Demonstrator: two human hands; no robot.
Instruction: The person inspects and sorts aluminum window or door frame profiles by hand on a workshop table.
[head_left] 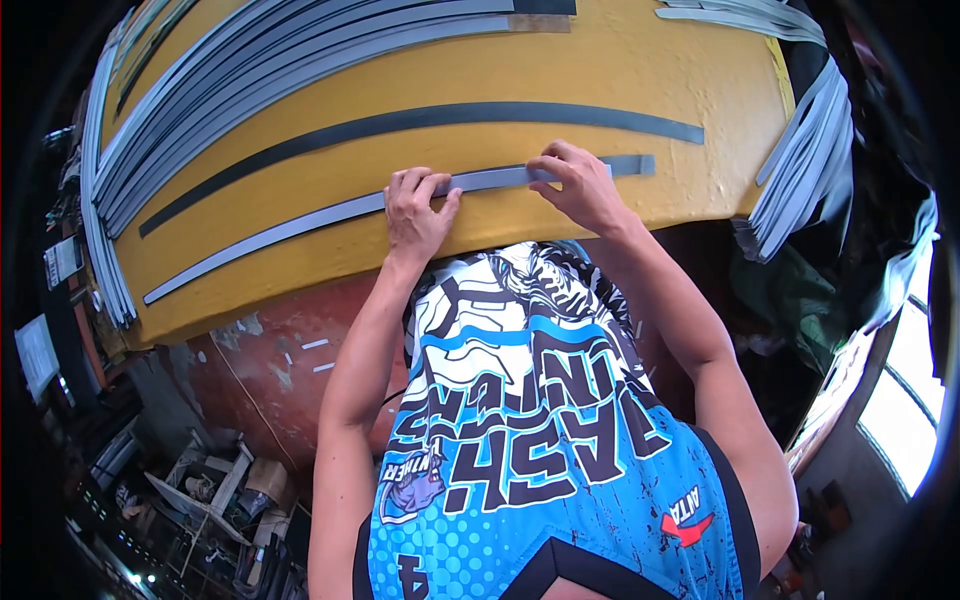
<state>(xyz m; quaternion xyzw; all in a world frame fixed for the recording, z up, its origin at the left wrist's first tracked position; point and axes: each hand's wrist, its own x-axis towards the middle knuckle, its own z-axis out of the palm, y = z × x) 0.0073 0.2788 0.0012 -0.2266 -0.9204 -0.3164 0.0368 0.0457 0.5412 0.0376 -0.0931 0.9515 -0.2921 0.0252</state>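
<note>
A long light grey strip (pixel 290 229) lies along the near side of the yellow table, over a darker grey strip (pixel 634 165) whose end sticks out at the right. My left hand (pixel 418 212) is closed on the strip near its middle, thumb and fingers at its edges. Farther right, my right hand (pixel 578 186) pinches the same layered strip close to the light one's right end. Between the two hands a short length of it shows. Just beyond lies a single dark grey strip (pixel 430 117), touched by neither hand.
The yellow table (pixel 600 75) has a rounded near edge in front of my body. Many grey strips (pixel 250 85) are laid at the far left. Bundles of strips (pixel 805 165) hang over the right edge, others (pixel 100 200) over the left. Below left stands a cluttered wooden rack (pixel 205 480).
</note>
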